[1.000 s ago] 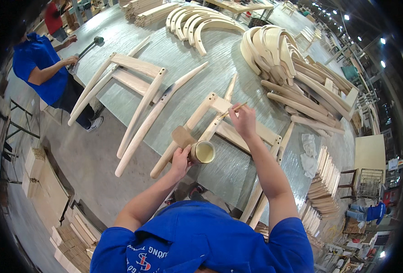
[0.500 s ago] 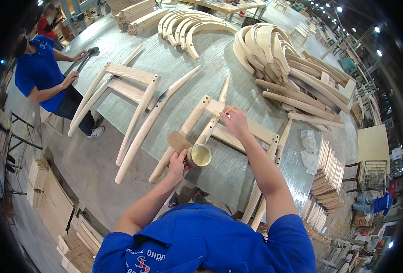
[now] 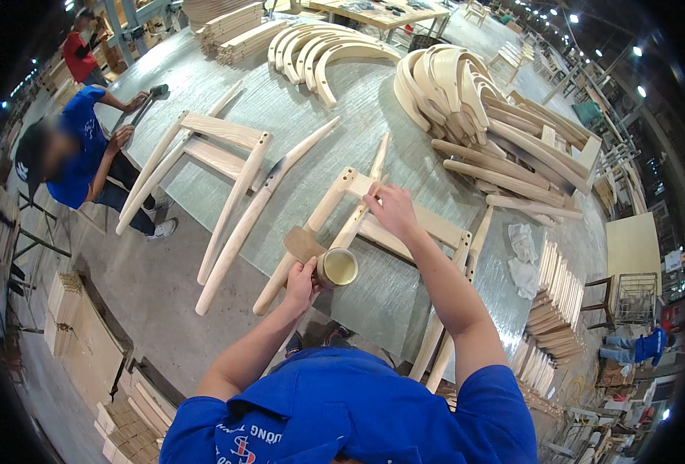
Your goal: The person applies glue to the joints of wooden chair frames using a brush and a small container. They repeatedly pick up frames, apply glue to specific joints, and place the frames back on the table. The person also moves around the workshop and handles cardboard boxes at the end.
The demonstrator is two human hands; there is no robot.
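Observation:
My left hand (image 3: 302, 283) is closed around a round can (image 3: 338, 267) of pale yellow, creamy liquid. A flat brown wooden paddle (image 3: 302, 243) juts out beside the can's rim; its lower end is hidden. My right hand (image 3: 394, 212) is pinched shut, its fingertips on a thin stick that barely shows, just above a pale wooden leg (image 3: 351, 225) with small dark holes. That leg belongs to a chair frame lying on the table, its crossrail (image 3: 437, 225) partly behind my right forearm.
Another chair frame (image 3: 226, 130) and a loose leg (image 3: 269, 185) lie to the left on the plastic-covered table (image 3: 334, 147). Curved wooden parts (image 3: 443, 85) are piled at the back right, near white rags (image 3: 522, 259). At the left edge a co-worker (image 3: 87, 155) holds a mallet (image 3: 157, 91).
My right hand has shifted slightly left and nearer along the leg, and the stick shows less. The left hand and can stay nearly still. The co-worker leans further into view.

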